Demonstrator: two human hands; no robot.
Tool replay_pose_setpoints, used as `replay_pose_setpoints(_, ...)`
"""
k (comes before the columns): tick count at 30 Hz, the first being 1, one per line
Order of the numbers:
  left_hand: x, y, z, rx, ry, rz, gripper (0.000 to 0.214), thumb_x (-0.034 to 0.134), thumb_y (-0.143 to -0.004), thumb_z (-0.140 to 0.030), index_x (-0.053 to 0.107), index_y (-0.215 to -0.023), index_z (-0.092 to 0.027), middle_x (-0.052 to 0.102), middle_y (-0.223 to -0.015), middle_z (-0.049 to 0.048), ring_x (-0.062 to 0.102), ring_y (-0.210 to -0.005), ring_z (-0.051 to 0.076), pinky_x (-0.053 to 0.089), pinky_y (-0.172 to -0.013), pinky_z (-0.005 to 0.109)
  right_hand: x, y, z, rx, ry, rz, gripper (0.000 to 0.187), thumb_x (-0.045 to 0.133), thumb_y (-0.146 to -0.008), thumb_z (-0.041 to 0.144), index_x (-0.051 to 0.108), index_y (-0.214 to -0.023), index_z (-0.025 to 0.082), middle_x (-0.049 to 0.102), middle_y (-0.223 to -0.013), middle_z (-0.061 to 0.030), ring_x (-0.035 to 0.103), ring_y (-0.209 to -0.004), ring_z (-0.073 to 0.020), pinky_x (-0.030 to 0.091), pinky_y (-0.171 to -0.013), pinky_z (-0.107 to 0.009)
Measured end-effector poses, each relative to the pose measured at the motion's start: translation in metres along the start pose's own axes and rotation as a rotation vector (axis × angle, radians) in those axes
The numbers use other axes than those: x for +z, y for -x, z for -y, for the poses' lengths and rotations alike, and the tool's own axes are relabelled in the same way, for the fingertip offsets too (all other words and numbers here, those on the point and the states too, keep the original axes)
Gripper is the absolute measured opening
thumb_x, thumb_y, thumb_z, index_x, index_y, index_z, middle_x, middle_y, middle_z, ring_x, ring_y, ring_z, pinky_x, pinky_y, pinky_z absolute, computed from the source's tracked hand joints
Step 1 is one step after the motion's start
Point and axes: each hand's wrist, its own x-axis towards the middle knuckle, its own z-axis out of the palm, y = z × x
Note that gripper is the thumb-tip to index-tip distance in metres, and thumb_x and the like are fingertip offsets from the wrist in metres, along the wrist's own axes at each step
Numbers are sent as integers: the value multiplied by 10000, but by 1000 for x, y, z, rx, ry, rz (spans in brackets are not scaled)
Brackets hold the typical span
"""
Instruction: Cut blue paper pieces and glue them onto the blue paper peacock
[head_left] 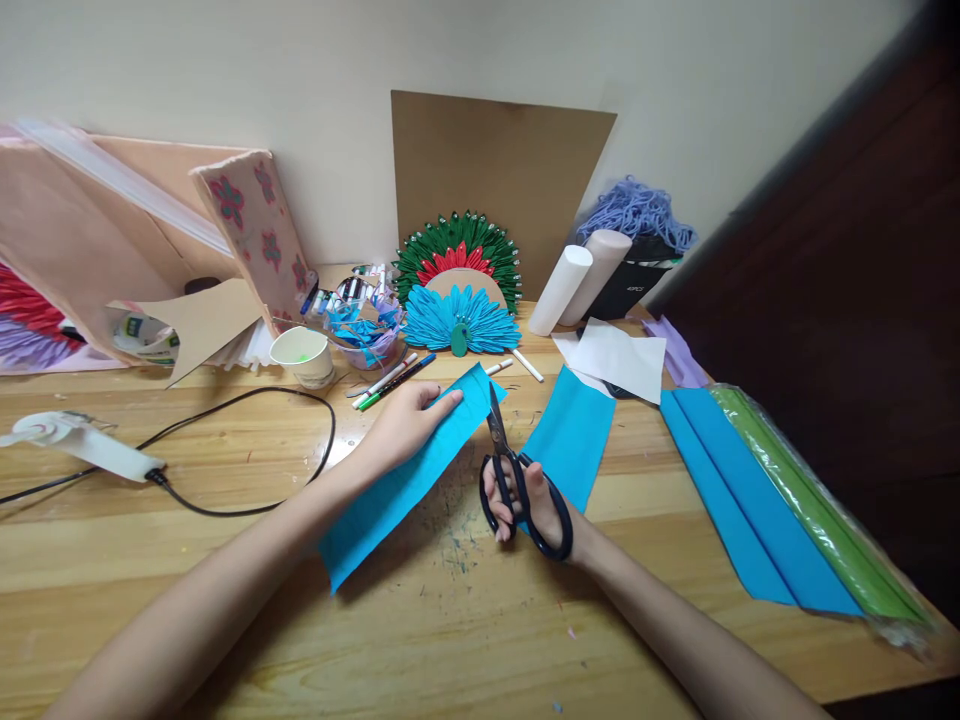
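Observation:
My left hand (409,425) is closed on a long strip of blue crepe paper (397,510), thumb on top, and the strip slants over the table. My right hand (536,495) has its fingers through the handles of black-handled scissors (504,450). Their blades point up and away, with the tips at the strip's right end; whether they are cutting into it I cannot tell. Behind the scissors, another piece of blue crepe paper (574,435) lies flat. Farther back stands a peacock-like paper craft with a blue petal fan (457,320) and a green-and-red fan (459,245).
A white glue gun (90,445) with a black cord (330,440) lies at left. Markers (397,382), a paper cup (302,355) and a bowl of scraps (367,340) stand behind my left hand. At right are folded blue paper (742,500) and a green wrapped pack (817,510).

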Motion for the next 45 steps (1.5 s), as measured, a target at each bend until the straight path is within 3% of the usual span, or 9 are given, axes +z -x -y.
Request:
replay_pose_setpoints(13, -11, -4, 4, -4, 26, 60, 472, 458, -789, -585, 407, -573, -167, 337, -531, -47, 296, -487, 82, 216, -453, 220, -2, -6, -7, 62, 11, -75, 707, 465, -507, 863, 422, -699, 185, 342, -434, 105, 325, -318, -43, 354, -317, -186)
replay_pose_setpoints(22, -13, -3, 3, 12, 53, 154, 496, 484, -752, -620, 424, -555, -169, 347, -511, -47, 293, -467, 82, 210, -446, 226, -2, 2, 0, 4, 57, 8, 755, 301, -569, 886, 450, -764, 172, 411, -502, 67, 452, -408, -80, 409, -407, -210)
replay_pose_setpoints(31, -21, -4, 3, -37, 104, 192, 485, 493, -745, -619, 515, -608, -154, 419, -537, -32, 329, -472, 83, 246, -454, 213, 3, -4, 3, 96, 8, -116, 699, 529, -462, 845, 411, -691, 195, 350, -428, 105, 312, -315, -40, 348, -294, -178)
replay_pose_setpoints(39, -29, -8, 7, -66, 46, 292, 458, 555, -709, -595, 554, -585, -154, 420, -524, -30, 333, -470, 85, 239, -447, 213, -4, 2, 3, 57, 134, 6, 783, 299, -528, 906, 453, -741, 169, 421, -474, 68, 431, -363, -69, 369, -361, -189)
replay_pose_setpoints(45, -33, -11, 11, -71, 49, 361, 464, 545, -714, -599, 573, -596, -150, 444, -525, -30, 338, -460, 82, 244, -452, 217, 0, -2, 7, 83, 156, -55, 725, 419, -487, 890, 417, -675, 190, 365, -413, 92, 346, -322, -55, 368, -320, -197)
